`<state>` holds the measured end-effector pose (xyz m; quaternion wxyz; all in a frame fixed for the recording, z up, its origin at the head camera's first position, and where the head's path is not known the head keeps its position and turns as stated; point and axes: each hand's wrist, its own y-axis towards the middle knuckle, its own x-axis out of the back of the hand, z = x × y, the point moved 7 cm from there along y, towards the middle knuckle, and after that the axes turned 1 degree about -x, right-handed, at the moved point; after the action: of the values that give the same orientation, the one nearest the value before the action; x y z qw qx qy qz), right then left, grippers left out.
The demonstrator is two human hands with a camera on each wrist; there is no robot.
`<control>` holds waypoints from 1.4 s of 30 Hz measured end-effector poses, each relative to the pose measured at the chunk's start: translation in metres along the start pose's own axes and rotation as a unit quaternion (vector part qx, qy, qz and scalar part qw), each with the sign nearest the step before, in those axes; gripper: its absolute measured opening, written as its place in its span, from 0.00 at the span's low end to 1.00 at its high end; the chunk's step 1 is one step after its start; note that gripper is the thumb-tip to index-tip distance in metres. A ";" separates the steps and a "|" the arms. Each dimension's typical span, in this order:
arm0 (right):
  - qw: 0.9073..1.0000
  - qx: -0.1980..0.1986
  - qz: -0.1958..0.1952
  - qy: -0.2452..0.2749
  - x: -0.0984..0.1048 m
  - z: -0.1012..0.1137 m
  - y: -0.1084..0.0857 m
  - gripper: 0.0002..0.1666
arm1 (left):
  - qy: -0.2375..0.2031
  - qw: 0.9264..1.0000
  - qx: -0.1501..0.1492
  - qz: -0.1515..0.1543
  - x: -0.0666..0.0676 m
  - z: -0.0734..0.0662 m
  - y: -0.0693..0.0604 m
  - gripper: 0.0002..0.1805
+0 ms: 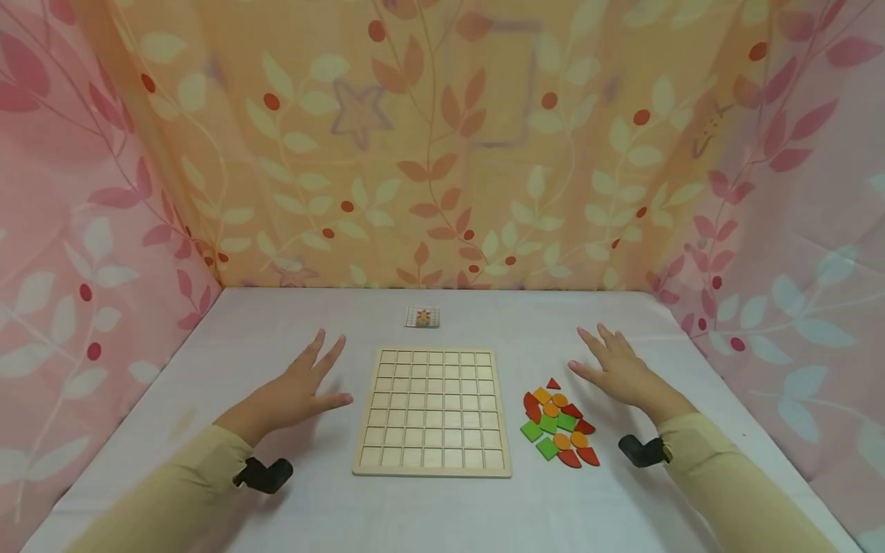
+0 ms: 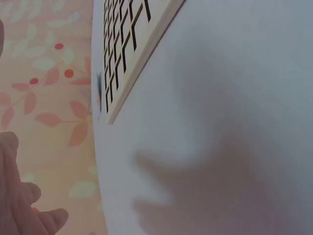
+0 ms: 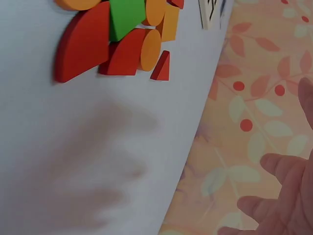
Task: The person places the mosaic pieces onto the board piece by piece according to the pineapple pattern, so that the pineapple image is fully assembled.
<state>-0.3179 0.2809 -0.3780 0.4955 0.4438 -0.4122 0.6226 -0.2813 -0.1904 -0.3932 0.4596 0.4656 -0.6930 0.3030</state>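
Observation:
A square wooden grid board (image 1: 434, 417) lies on the white table between the two hands. My left hand (image 1: 286, 392) hovers over the table to the board's left, fingers spread, holding nothing. On the other side my right hand (image 1: 615, 369) is also raised with spread fingers and nothing in it. It is nearest to a loose cluster of flat pieces: red quarter-rounds (image 3: 85, 44), green squares (image 1: 531, 431), orange discs (image 1: 579, 440), an orange square (image 1: 541, 395) and a small red triangle (image 1: 554, 383). Both hands cast shadows on the cloth in the wrist views.
Behind the board lies a small card (image 1: 422, 317) printed with a grid and a coloured figure. Patterned cloth (image 1: 429, 153) hangs behind the table and along both sides. A black device (image 1: 266, 475) is strapped at the left wrist, another (image 1: 643, 451) at the right.

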 end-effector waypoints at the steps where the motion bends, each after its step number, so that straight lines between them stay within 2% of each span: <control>1: 1.000 0.002 0.005 0.010 -0.001 0.001 0.002 0.55 | -0.019 1.000 -0.004 0.004 -0.002 -0.002 0.000 0.53; 5: 0.999 0.013 0.026 0.038 -0.006 0.007 0.011 0.54 | -0.086 0.996 -0.033 0.000 -0.009 -0.013 0.001 0.51; 8: 0.998 0.022 0.043 0.048 -0.011 0.012 0.018 0.50 | -0.140 0.989 -0.047 -0.006 -0.015 -0.019 0.001 0.50; 10: 0.997 0.026 0.053 0.049 -0.014 0.014 0.022 0.45 | -0.169 0.985 -0.041 -0.002 -0.021 -0.020 0.001 0.50; 13: 0.995 0.024 0.075 0.054 -0.021 0.016 0.028 0.36 | -0.187 0.982 -0.027 0.017 -0.033 -0.021 0.000 0.51; 15: 0.994 0.022 0.091 0.057 -0.027 0.016 0.031 0.31 | -0.182 0.983 -0.029 0.026 -0.041 -0.022 -0.001 0.52; 18: 0.992 0.023 0.106 0.068 -0.033 0.016 0.034 0.24 | -0.177 0.982 -0.047 0.032 -0.048 -0.023 -0.004 0.51; 22: 0.989 0.023 0.117 0.089 -0.041 0.012 0.039 0.19 | -0.192 0.978 -0.068 0.039 -0.057 -0.023 -0.006 0.48; 29: 0.984 0.019 0.122 0.125 -0.049 0.005 0.046 0.15 | -0.219 0.971 -0.068 0.059 -0.067 -0.020 -0.008 0.50; 34: 0.983 0.021 0.123 0.136 -0.052 0.004 0.049 0.12 | -0.168 0.976 -0.109 0.083 -0.074 -0.022 -0.010 0.49; 37: 0.982 0.020 0.125 0.138 -0.055 0.003 0.050 0.10 | -0.138 0.979 -0.117 0.092 -0.079 -0.023 -0.011 0.49; 42: 0.980 0.016 0.129 0.148 -0.059 0.002 0.052 0.08 | -0.127 0.980 -0.123 0.090 -0.079 -0.025 -0.014 0.50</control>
<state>-0.3621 0.2559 -0.4377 0.4591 0.2982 -0.3780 0.7466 -0.2483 -0.1450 -0.4560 0.3928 0.3756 -0.8168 0.1937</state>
